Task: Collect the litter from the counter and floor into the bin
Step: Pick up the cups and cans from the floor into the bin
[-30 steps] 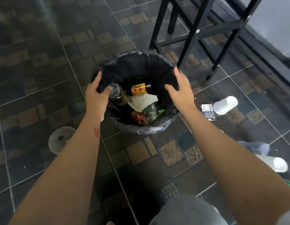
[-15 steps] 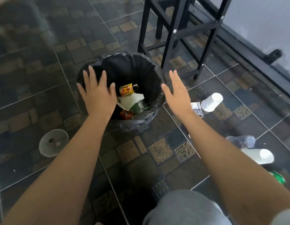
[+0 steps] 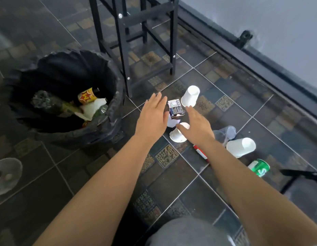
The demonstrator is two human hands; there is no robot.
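A black bin (image 3: 108, 132) lined with a black bag stands on the floor at the left, holding bottles, a can and paper. Right of it, litter lies on the dark tiles: a small dark carton (image 3: 175, 108), a white cup (image 3: 190, 96) on its side, a crushed white cup (image 3: 177, 135) and a scrap of white paper (image 3: 172, 122). My left hand (image 3: 152, 116) hovers open just left of the carton. My right hand (image 3: 196, 125) is open over the crushed cup, right of the carton. Neither holds anything.
More litter lies to the right: a clear plastic cup (image 3: 225, 133), another white cup (image 3: 241, 147), a green can (image 3: 259, 168) and a red wrapper (image 3: 200, 152). A black stool frame (image 3: 125, 55) stands behind the bin. A white bowl-like cup (image 3: 6, 175) sits far left.
Both hands left the bin's rim and swung right, now spread over the carton and crushed cup. The view turned right with them, so the bin sits at the left.
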